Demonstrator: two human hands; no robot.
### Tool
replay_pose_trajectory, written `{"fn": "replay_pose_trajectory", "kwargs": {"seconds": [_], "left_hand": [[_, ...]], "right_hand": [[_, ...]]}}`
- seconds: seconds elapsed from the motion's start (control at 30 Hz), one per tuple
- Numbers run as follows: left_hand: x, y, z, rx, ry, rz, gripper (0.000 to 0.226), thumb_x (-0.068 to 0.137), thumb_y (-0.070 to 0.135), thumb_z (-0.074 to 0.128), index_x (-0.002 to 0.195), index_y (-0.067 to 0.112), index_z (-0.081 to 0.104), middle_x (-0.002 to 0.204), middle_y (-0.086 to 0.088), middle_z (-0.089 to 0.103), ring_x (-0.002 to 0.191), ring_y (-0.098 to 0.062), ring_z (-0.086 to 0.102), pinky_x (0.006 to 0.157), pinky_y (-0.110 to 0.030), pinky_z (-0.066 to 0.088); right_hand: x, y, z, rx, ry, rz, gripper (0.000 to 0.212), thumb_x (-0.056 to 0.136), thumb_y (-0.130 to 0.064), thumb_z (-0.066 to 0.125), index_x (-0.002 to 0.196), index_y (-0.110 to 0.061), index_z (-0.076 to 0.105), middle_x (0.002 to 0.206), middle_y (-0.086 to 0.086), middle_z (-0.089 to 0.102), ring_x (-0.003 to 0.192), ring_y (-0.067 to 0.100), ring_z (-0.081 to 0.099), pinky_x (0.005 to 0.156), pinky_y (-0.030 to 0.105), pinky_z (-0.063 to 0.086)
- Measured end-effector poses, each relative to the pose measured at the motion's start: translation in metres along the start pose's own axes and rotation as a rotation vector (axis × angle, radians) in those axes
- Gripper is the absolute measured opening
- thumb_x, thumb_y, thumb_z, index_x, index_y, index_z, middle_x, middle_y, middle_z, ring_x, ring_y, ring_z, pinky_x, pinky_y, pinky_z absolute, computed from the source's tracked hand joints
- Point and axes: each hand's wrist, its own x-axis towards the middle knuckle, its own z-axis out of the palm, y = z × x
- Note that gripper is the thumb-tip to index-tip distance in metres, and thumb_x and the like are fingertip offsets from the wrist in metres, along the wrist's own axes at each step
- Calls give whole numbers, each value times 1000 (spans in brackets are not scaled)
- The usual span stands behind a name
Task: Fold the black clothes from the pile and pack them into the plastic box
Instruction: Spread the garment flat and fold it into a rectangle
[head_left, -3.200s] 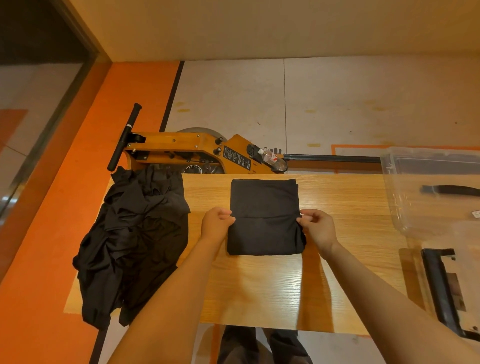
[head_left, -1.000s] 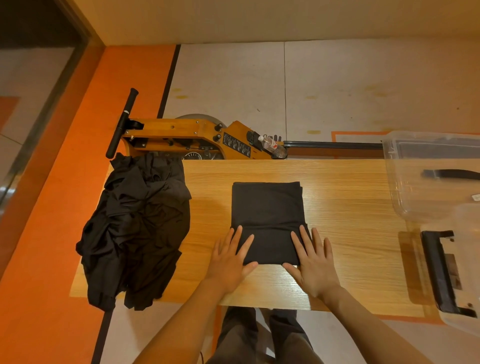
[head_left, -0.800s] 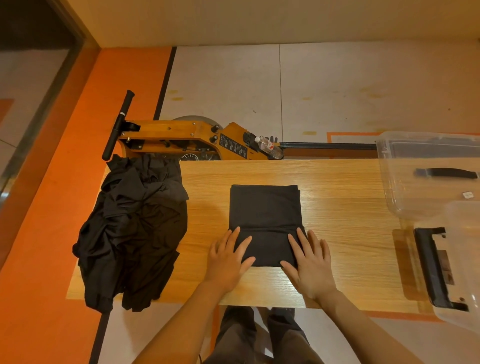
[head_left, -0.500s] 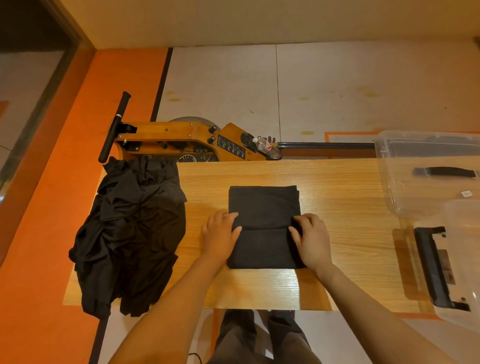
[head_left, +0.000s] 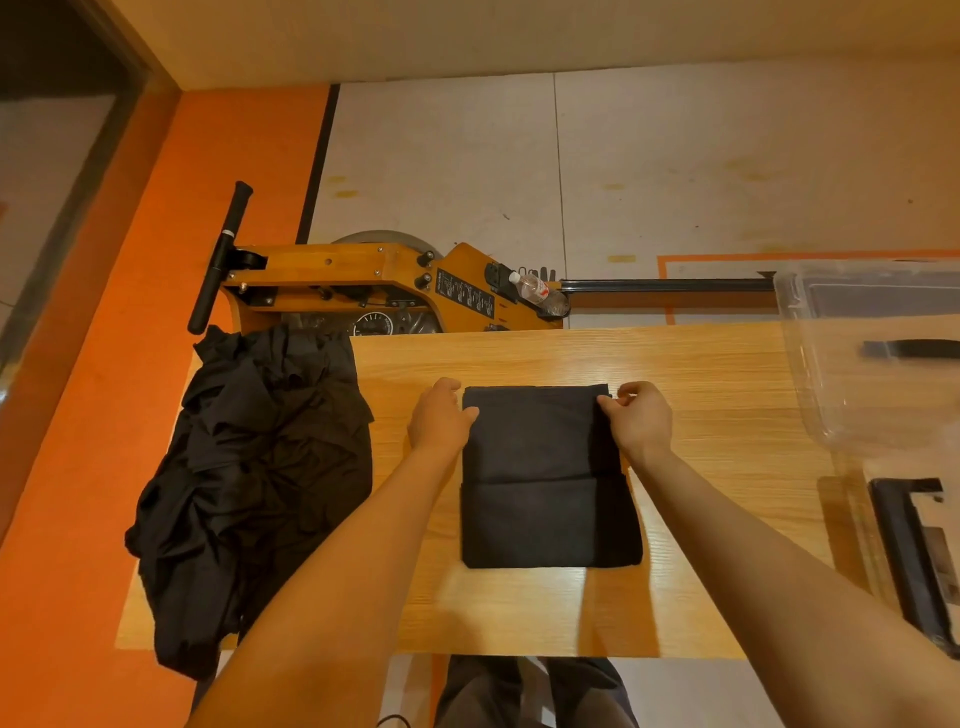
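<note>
A folded black garment (head_left: 545, 483) lies as a neat rectangle in the middle of the wooden table (head_left: 717, 415). My left hand (head_left: 439, 418) grips its far left corner. My right hand (head_left: 639, 418) pinches its far right corner. A heap of loose black clothes (head_left: 254, 478) covers the table's left end and hangs over the edge. The clear plastic box (head_left: 878, 364) stands at the table's right end, partly out of frame.
The box's clear lid with a black handle (head_left: 914, 551) lies at the near right of the table. Behind the table stands an orange wooden machine (head_left: 363, 286) with a black bar and a water bottle (head_left: 535, 288). My legs show below the near table edge.
Both hands slid from the garment's near edge up along its sides to the far corners and now hold them. A second ago they lay flat with straight fingers.
</note>
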Motion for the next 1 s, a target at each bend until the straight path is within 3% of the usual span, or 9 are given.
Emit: {"fn": "replay_pose_trajectory", "kwargs": {"seconds": [0.2,0.33,0.5,0.7,0.8,0.93,1.0], "left_hand": [[12,6,1,-28,20,13,37,92,19,62,128,14,53,124,-6,58,113,-22,55,91,-34,45],[16,9,2,-23,25,19,23,91,17,63,114,14,59,112,-5,61,101,-19,57,81,-29,43],[17,11,4,-1,27,3,5,90,14,62,95,16,60,98,-5,62,85,-16,52,70,-28,38],[10,7,-2,-74,21,61,6,89,15,64,95,15,64,96,-1,62,88,-15,55,70,-25,39],[2,5,-7,-127,34,71,6,89,13,65,94,16,63,94,0,61,88,-13,55,63,-20,36],[-11,8,-15,-245,61,46,17,88,12,66,102,18,60,84,7,56,79,-6,53,60,-16,36],[-16,8,-19,-310,58,29,23,87,12,68,108,16,60,89,6,58,80,-5,54,64,-17,40]], "right_hand": [[13,-2,7,-70,19,-7,31,86,-30,73,106,-9,64,102,6,67,99,26,63,78,31,46],[19,-1,6,-88,0,-51,20,84,-23,75,97,-11,66,88,1,66,88,22,64,77,35,52],[24,4,-2,-80,-51,-123,16,85,-24,74,90,-9,71,87,3,69,84,21,64,76,35,53],[27,7,-12,-51,-126,-162,15,89,-24,70,83,-10,69,82,4,69,82,21,64,69,29,47],[23,2,-15,-1,-130,-173,13,88,-21,71,81,-11,67,83,5,68,81,21,63,68,29,47],[15,-2,-19,175,-161,-137,9,83,-12,76,84,-13,66,83,3,67,83,22,63,78,36,54],[11,-6,-23,263,-173,-131,12,81,-7,76,86,-13,67,82,1,65,84,21,63,82,35,55]]}}
